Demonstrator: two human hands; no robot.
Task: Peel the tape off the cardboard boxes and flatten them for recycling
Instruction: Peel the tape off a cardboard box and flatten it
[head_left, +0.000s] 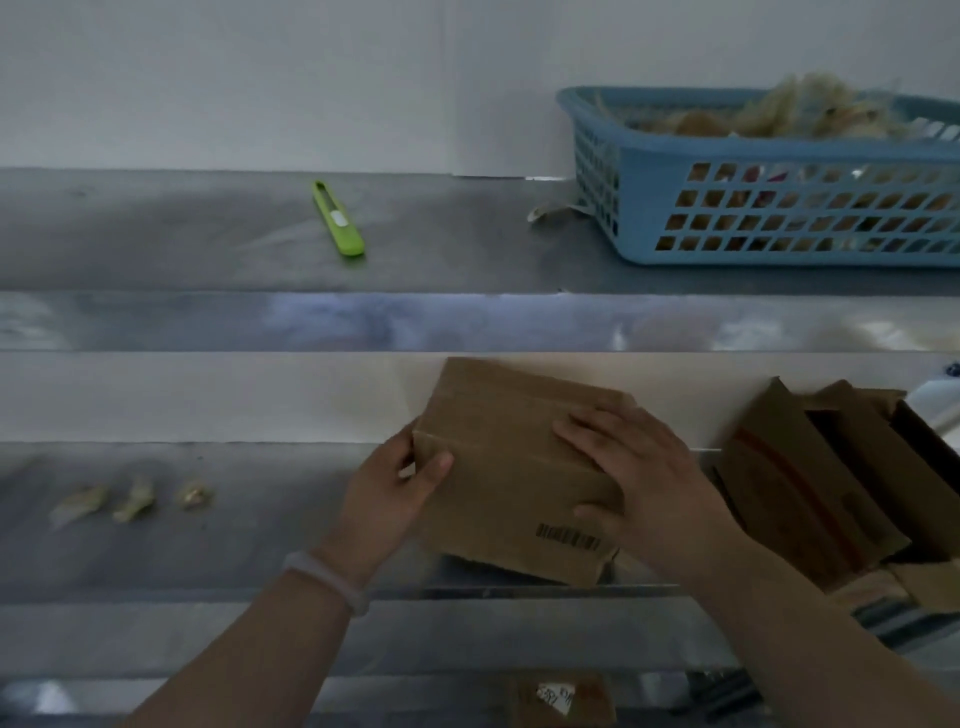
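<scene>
A blue basket (727, 166) stands far right on the upper shelf. On the near metal shelf (234, 545), centre, sits a tilted cardboard box (498, 467). The left hand (389, 493) grips its left end and the right hand (639, 467) clasps its right side, fingers across the top. A green cutter (337, 218) lies far left.

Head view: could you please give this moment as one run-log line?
left hand grips cardboard box left end | right hand holds right end, fingers on top | green box cutter lies on upper shelf, untouched
</scene>
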